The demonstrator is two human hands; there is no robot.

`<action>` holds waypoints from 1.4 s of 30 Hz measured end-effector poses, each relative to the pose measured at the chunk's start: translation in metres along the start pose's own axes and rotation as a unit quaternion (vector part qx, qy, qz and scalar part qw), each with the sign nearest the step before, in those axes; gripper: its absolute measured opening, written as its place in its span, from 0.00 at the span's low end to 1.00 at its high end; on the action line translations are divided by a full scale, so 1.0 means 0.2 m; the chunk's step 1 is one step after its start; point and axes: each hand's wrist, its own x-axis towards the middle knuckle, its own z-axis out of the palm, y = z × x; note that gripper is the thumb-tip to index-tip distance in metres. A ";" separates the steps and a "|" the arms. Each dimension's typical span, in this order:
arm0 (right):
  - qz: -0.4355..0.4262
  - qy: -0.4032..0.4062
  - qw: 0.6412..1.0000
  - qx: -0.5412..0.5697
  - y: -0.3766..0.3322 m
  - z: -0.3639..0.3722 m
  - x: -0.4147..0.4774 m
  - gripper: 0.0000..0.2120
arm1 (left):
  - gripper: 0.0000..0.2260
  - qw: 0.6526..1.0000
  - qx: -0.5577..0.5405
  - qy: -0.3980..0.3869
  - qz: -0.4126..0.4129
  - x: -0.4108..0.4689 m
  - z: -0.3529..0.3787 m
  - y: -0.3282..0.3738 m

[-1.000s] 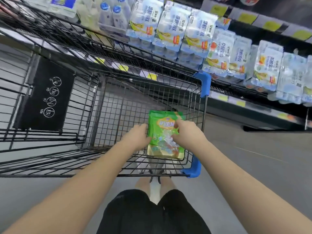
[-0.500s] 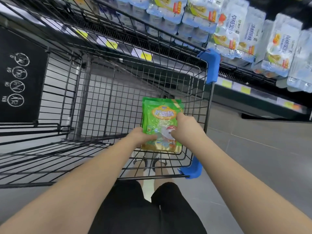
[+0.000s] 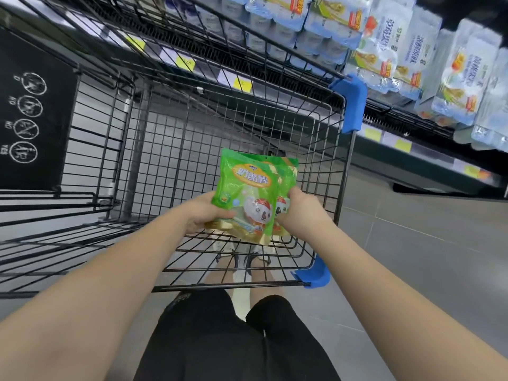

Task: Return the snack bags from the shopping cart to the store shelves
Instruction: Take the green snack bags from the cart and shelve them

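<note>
Two green snack bags with a cartoon bear stand upright inside the black wire shopping cart (image 3: 341, 166), near its right wall. My left hand (image 3: 204, 214) grips the lower left edge of the front snack bag (image 3: 247, 188). My right hand (image 3: 298, 211) holds the rear snack bag (image 3: 288, 174) at its right side; that bag is mostly hidden behind the front one. Both bags are lifted a little off the cart floor.
Store shelves (image 3: 398, 138) with yellow price tags run along the top and right, stocked with pale blue drink multipacks (image 3: 393, 50). The cart has blue corner bumpers (image 3: 350, 105) and a black sign panel (image 3: 30, 116) at left. Grey tiled floor lies to the right.
The bags have risen and tilted, and the one visible stack has fanned apart into two bags. My left hand now grips the front bag's lower edge. The camera has tipped closer.
</note>
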 end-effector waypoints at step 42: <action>0.090 -0.008 0.883 0.460 -0.04 0.39 0.32 0.20 | 0.18 0.985 -0.133 0.054 0.100 -0.44 -0.55 -0.07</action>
